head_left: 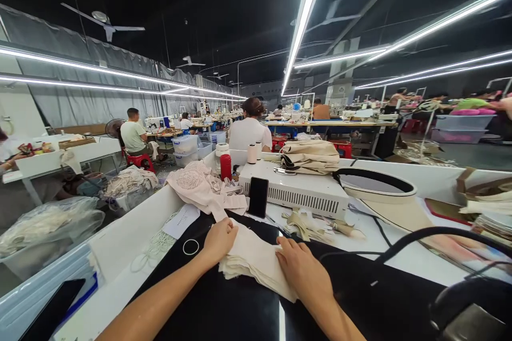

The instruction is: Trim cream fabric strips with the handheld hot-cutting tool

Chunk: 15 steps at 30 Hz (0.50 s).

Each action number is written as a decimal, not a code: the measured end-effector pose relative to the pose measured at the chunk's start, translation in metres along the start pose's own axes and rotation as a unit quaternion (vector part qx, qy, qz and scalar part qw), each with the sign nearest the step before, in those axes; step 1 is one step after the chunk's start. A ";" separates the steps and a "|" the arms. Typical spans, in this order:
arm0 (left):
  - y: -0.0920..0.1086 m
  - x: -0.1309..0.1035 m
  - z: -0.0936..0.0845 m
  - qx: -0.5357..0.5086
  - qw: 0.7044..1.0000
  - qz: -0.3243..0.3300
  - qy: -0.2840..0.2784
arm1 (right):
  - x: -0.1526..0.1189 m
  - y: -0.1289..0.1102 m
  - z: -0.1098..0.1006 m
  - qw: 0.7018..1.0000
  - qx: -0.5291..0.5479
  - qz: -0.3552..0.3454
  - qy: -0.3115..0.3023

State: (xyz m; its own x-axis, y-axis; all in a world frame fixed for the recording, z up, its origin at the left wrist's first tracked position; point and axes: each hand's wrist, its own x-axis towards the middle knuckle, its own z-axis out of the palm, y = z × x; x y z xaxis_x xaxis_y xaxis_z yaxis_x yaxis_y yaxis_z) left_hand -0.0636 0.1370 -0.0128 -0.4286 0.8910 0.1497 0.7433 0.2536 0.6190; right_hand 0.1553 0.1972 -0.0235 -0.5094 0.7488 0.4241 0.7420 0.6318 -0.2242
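Observation:
A stack of cream fabric pieces [256,256] lies on the black work surface [224,309] in front of me, its near edges uneven and layered. At the stack's upper left, my left hand [220,241] is closed, with thumb and fingers pinching the fabric. My right hand [306,272] lies along the right end of the same stack, fingers stretched out on the cloth and its edge. Just beyond my left hand is a pale pink lace garment [196,186], a strap of it reaching towards my fingers. A white ring [191,246] lies left of my wrist.
A phone [258,197] leans against a white vented box [296,192] topped with folded cloth [310,157]. Fabric scraps [308,226] and a sun visor [378,184] lie to the right. A black cable [432,232] arches at right. Co-workers sit farther off.

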 end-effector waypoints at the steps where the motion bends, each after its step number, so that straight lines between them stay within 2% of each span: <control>1: 0.001 -0.001 0.000 -0.001 1.000 -0.002 0.002 | 0.000 0.000 0.002 1.000 -0.009 -0.021 0.013; 4: 0.005 -0.002 0.000 -0.005 1.000 -0.008 0.007 | -0.003 0.003 0.009 0.988 -0.040 -0.139 0.053; 7: 0.006 -0.002 0.002 -0.011 1.000 -0.016 0.004 | -0.006 0.009 0.024 0.960 -0.069 -0.263 0.067; 9: 0.004 -0.001 0.001 -0.017 1.000 -0.020 0.001 | -0.006 0.014 0.037 0.953 -0.072 -0.288 0.063; 11: -0.003 0.000 -0.005 -0.018 1.000 -0.025 0.002 | -0.006 0.017 0.050 0.952 -0.082 -0.284 0.074; 15: -0.032 0.004 -0.036 0.009 0.998 -0.049 0.036 | -0.001 0.024 0.064 0.952 -0.096 -0.278 0.078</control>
State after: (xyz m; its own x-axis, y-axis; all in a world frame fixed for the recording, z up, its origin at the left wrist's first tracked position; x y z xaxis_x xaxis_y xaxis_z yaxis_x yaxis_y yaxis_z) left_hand -0.1079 0.1191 -0.0039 -0.5342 0.8329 0.1446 0.7053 0.3448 0.6195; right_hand 0.1460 0.2241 -0.0851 -0.7870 0.2601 0.5595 0.4500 0.8623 0.2322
